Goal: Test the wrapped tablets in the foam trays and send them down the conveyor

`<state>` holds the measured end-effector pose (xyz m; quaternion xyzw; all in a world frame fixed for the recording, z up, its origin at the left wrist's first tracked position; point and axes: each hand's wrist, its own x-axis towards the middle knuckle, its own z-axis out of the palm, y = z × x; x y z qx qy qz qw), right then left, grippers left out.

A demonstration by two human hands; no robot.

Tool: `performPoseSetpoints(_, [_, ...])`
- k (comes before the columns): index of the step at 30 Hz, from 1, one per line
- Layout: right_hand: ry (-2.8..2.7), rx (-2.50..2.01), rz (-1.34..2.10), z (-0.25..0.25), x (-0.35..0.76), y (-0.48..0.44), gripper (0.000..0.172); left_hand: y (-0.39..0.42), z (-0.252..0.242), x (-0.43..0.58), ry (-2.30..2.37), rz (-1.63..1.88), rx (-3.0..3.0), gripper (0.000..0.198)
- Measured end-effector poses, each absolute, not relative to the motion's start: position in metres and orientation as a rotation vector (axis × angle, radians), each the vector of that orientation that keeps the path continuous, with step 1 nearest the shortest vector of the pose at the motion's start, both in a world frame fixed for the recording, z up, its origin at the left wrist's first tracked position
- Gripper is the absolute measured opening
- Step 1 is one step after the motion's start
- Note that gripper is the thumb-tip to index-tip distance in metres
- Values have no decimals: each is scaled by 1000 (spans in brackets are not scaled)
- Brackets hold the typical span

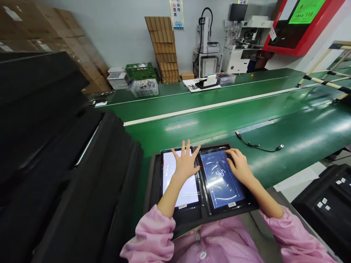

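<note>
Two tablets lie side by side in a black foam tray [154, 182] at the near edge of the green bench. The left tablet [181, 195] shows a lit white screen. Over its upper half my left hand [185, 164] is spread, fingers apart and nothing held. A dark blue screen with a pale logo fills the right tablet [219, 179]. My right hand [239, 163] rests at that tablet's upper right edge, fingers bent loosely and thumb apart from them. Clear film with glare covers both screens, and each has a small white label at its lower edge.
Tall stacks of black foam trays [82, 190] crowd the left. A short black cable [259, 147] lies on the green bench [274, 128] to the right. More black trays [326, 197] stand at lower right. Behind are a green crate [141, 72] and clear plastic trays [145, 87].
</note>
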<state>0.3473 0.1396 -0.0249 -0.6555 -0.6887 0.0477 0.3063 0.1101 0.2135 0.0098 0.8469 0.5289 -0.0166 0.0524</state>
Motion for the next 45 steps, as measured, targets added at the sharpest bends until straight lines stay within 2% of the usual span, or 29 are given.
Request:
performPoseSetpoints(5, [-1743, -1739, 98, -29, 352, 115, 33, 207, 7, 110, 1670, -171, 2513, 108])
performPoseSetpoints(9, [-1659, -1802, 48, -46, 356, 105, 32, 209, 4, 95, 1647, -225, 2465, 111])
performPoseSetpoints(11, [-1602, -1824, 21, -56, 358, 103, 32, 213, 3, 86, 1651, -148, 2444, 100])
performPoseSetpoints(15, [-1547, -1802, 4, -67, 361, 104, 32, 225, 6, 78, 1678, 130, 2396, 53])
performPoseSetpoints(17, [-1541, -1794, -1, -67, 361, 105, 31, 231, 11, 76, 1661, 218, 2375, 37])
performPoseSetpoints(21, [-1534, -1783, 0, -64, 363, 102, 32, 226, 28, 63, 1700, 272, 2284, 49])
performPoseSetpoints(25, [-1580, -1814, 3, -62, 366, 90, 35, 181, 34, 28, 1865, 604, 2128, 45])
performPoseSetpoints(28, [-1653, -1802, 22, -64, 367, 79, 40, 136, 12, 0, 1939, 715, 1982, 42])
performPoseSetpoints(32, [-1674, -1789, 7, -68, 368, 72, 41, 91, -34, -21, 2148, 830, 1869, 55])
performPoseSetpoints(38, [-1667, -1763, -124, -62, 366, 68, 39, 67, -59, -27, 2102, 809, 2039, 71])
performPoseSetpoints(42, [-1894, -1622, -242, -55, 343, 41, 34, 71, -56, -20, 2151, 705, 2006, 70])
performPoseSetpoints(45, [-2144, -1408, -254, -59, 317, 17, 40, 79, -51, -6, 2148, 655, 2131, 65])
